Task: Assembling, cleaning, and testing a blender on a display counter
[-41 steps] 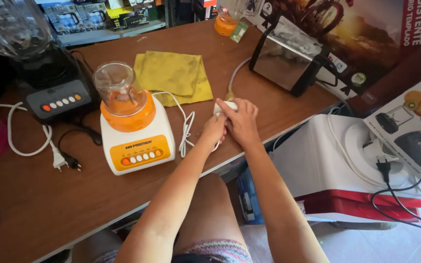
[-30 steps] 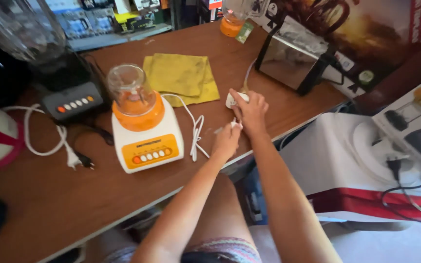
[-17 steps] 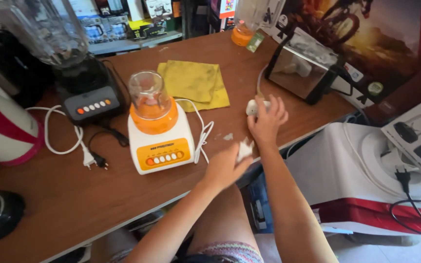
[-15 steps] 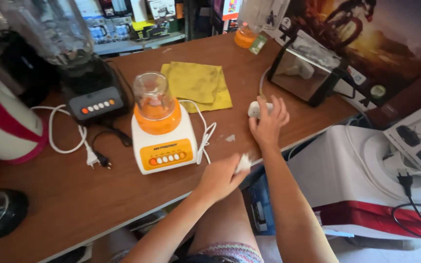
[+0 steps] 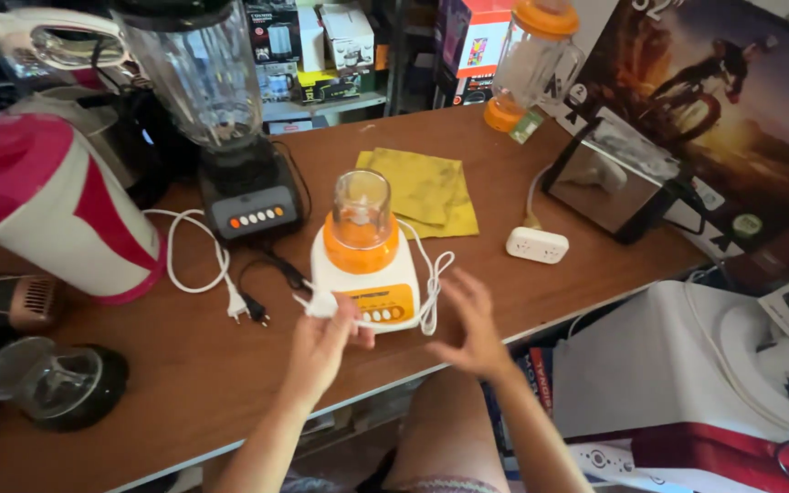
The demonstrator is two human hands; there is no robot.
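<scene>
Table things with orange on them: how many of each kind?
White blender base with orange collar: 1
Clear jar with orange lid and base: 1
Black blender base with orange buttons: 1
Total: 3

Two blenders beyond the left hand (image 5: 321,351): one white-and-orange (image 5: 362,265), one black (image 5: 230,137). One yellow cloth (image 5: 422,187). One white socket block (image 5: 537,245) beyond the right hand (image 5: 472,319). Loose plugs, perhaps two (image 5: 244,309).

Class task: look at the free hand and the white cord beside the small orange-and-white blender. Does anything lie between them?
Nothing visible does. The right hand hovers open just right of the white cord, with only bare table between. The left hand holds the cord's plug.
</scene>
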